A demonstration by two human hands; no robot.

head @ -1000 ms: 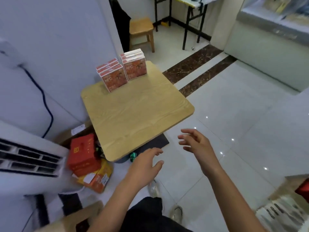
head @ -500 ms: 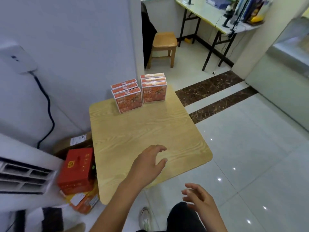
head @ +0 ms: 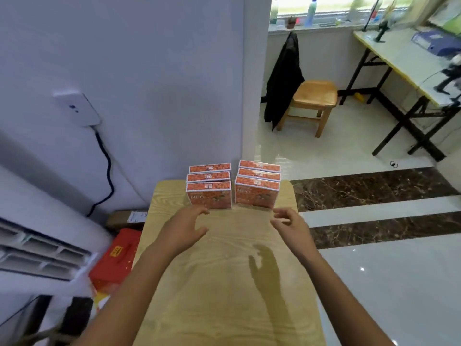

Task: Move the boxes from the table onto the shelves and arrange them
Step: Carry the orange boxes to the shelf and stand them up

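Whereas half a second ago only the left hand (head: 184, 228) was held over the near half of the table (head: 224, 283), both hands are now brought up to the boxes.

Boxes: six, orange, stood upright at the table's far edge in a left row (head: 209, 194) and a right row (head: 257, 193).
Left hand: fingers apart and loosely curled, nothing held, tips just short of the front left box.
Right hand (head: 290, 226): likewise, near the front right box.
Shelves: not seen.
Status, as judged: grasp imminent; no box gripped yet.
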